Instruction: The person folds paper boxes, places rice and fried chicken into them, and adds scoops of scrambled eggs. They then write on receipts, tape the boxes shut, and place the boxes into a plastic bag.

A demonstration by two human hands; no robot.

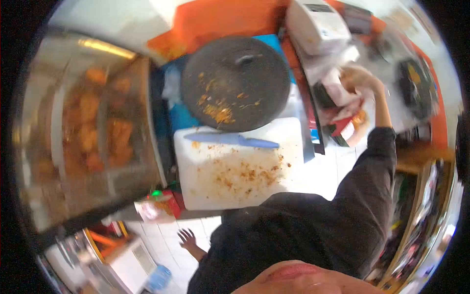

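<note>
My left hand hangs low beside my body, above the white tiled floor, with its fingers spread and nothing in them. Stretched out to the right, my right hand is blurred by motion over a pinkish-white crumpled bag; its fingers are smeared, so I cannot tell whether they grip it. In front of me a white cutting board is strewn with brown crumbs. Along its far edge lies a blue knife, handle to the right. Beyond the knife stands a dark round slab, with crumbs on its near left part.
A glass display case with browned food pieces inside stands at left. At the upper right are a white box-shaped device and a dark dish. A red package sits by the board's near left corner; shelves fill the right side.
</note>
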